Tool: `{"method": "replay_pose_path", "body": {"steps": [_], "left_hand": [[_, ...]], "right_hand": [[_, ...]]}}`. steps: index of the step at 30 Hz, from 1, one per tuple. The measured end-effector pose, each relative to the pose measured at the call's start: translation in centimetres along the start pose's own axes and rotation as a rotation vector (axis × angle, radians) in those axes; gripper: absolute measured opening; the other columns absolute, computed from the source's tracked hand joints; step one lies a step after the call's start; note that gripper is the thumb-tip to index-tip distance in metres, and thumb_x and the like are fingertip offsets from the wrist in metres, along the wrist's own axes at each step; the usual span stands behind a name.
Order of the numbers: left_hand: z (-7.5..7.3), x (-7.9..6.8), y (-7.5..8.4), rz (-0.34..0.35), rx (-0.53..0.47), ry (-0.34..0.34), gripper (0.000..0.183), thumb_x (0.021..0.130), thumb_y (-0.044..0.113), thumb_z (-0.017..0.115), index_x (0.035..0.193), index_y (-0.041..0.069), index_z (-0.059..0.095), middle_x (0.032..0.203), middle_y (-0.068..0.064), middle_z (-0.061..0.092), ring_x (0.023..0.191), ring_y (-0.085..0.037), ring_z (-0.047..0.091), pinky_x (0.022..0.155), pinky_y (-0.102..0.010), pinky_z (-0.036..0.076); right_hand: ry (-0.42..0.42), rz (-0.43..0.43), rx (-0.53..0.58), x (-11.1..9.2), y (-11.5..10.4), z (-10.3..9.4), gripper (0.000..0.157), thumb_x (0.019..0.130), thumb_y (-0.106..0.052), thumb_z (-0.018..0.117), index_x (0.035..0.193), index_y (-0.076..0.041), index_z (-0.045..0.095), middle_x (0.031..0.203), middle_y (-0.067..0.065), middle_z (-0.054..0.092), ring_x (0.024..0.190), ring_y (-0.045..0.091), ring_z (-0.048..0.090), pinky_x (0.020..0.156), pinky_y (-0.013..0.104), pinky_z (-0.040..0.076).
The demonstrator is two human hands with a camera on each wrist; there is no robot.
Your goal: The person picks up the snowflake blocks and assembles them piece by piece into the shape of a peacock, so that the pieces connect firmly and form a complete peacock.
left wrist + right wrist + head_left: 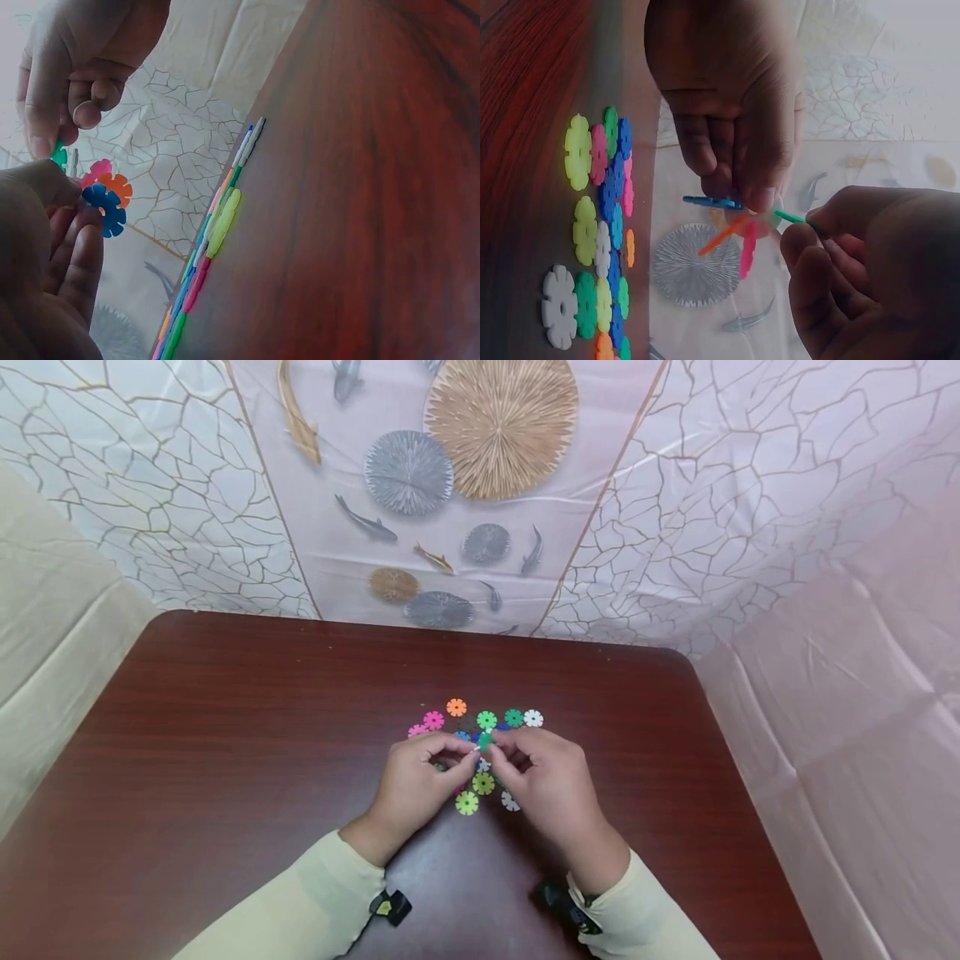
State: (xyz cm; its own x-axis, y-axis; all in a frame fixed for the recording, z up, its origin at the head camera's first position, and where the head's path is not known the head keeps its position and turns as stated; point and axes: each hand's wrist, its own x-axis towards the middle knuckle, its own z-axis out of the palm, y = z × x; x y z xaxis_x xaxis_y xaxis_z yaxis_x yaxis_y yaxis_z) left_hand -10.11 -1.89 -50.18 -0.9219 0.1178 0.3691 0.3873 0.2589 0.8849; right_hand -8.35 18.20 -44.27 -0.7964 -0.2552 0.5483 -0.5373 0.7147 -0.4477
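Between thumb and fingers, my left hand (408, 785) pinches a small cluster of flower-shaped plastic discs. A blue disc (107, 213), an orange disc (120, 184) and a pink disc (96, 172) stand out from a whitish disc (73, 161), partly hidden by the fingers. My right hand (555, 781) pinches a green disc (787, 216) by its edge. In the right wrist view, the green disc's far end meets the whitish one; whether it sits in a slot I cannot tell. Both hands are close together above the loose discs.
Many loose notched discs lie on the dark red table (247, 735) under and beyond the hands, among them an orange one (451, 708), a yellow-green one (477, 788) and a white one (528, 720). A patterned cloth (510, 577) hangs behind the table.
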Motion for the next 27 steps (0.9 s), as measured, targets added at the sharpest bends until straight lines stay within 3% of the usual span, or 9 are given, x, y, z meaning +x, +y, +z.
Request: {"method": "replay_pose_path", "body": {"steps": [6, 16, 19, 21, 24, 27], "left_hand": [[0.0, 0.0, -0.1, 0.14, 0.086, 0.019, 0.01, 0.09, 0.01, 0.095, 0.098, 0.014, 0.09, 0.096, 0.004, 0.086, 0.086, -0.007, 0.079, 0.08, -0.028, 0.068], [-0.1, -0.2, -0.2, 0.209, 0.191, 0.012, 0.011, 0.089, 0.01, 0.096, 0.097, 0.012, 0.09, 0.096, 0.001, 0.087, 0.088, -0.009, 0.082, 0.08, -0.027, 0.069], [-0.2, -0.3, -0.1, 0.14, 0.146, -0.002, 0.012, 0.09, 0.009, 0.095, 0.099, 0.013, 0.087, 0.095, 0.001, 0.086, 0.085, -0.008, 0.081, 0.079, -0.028, 0.069], [-0.2, -0.3, -0.2, 0.06, 0.073, -0.01, 0.013, 0.092, 0.008, 0.092, 0.101, 0.013, 0.084, 0.095, 0.0, 0.085, 0.084, -0.008, 0.08, 0.078, -0.027, 0.069], [-0.1, 0.1, -0.3, -0.082, -0.103, -0.014, 0.026, 0.095, 0.005, 0.088, 0.116, 0.011, 0.075, 0.099, -0.004, 0.082, 0.089, -0.012, 0.079, 0.083, -0.026, 0.068], [-0.1, 0.5, -0.4, -0.194, -0.282, 0.001, 0.051, 0.096, 0.002, 0.086, 0.139, 0.014, 0.062, 0.102, -0.01, 0.077, 0.093, -0.019, 0.076, 0.086, -0.026, 0.067]], "right_hand": [[-0.004, -0.05, -0.061, -0.1, -0.2, 0.1, 0.021, 0.088, -0.013, 0.098, 0.106, -0.008, 0.09, 0.097, 0.004, 0.087, 0.076, 0.013, 0.075, 0.065, 0.03, 0.065], [-0.043, -0.067, -0.037, -0.1, -0.2, 0.6, 0.021, 0.089, -0.014, 0.097, 0.108, -0.008, 0.09, 0.096, 0.004, 0.087, 0.08, 0.014, 0.076, 0.068, 0.029, 0.066], [-0.063, -0.062, 0.01, 0.0, 0.0, 0.5, 0.028, 0.093, -0.017, 0.095, 0.12, -0.011, 0.089, 0.104, 0.003, 0.088, 0.084, 0.013, 0.077, 0.071, 0.028, 0.066], [-0.059, -0.01, 0.077, 0.1, 0.4, -0.1, 0.031, 0.098, -0.018, 0.091, 0.127, -0.013, 0.087, 0.104, 0.002, 0.088, 0.084, 0.011, 0.078, 0.073, 0.027, 0.066], [-0.021, 0.147, 0.177, 0.6, 1.5, -1.8, 0.026, 0.105, -0.02, 0.083, 0.13, -0.015, 0.085, 0.096, 0.002, 0.086, 0.078, 0.012, 0.076, 0.069, 0.027, 0.065], [-0.054, 0.347, 0.132, 1.0, 3.4, -3.8, 0.023, 0.107, -0.025, 0.079, 0.128, -0.016, 0.084, 0.092, 0.001, 0.081, 0.076, 0.017, 0.073, 0.069, 0.033, 0.064]]}}
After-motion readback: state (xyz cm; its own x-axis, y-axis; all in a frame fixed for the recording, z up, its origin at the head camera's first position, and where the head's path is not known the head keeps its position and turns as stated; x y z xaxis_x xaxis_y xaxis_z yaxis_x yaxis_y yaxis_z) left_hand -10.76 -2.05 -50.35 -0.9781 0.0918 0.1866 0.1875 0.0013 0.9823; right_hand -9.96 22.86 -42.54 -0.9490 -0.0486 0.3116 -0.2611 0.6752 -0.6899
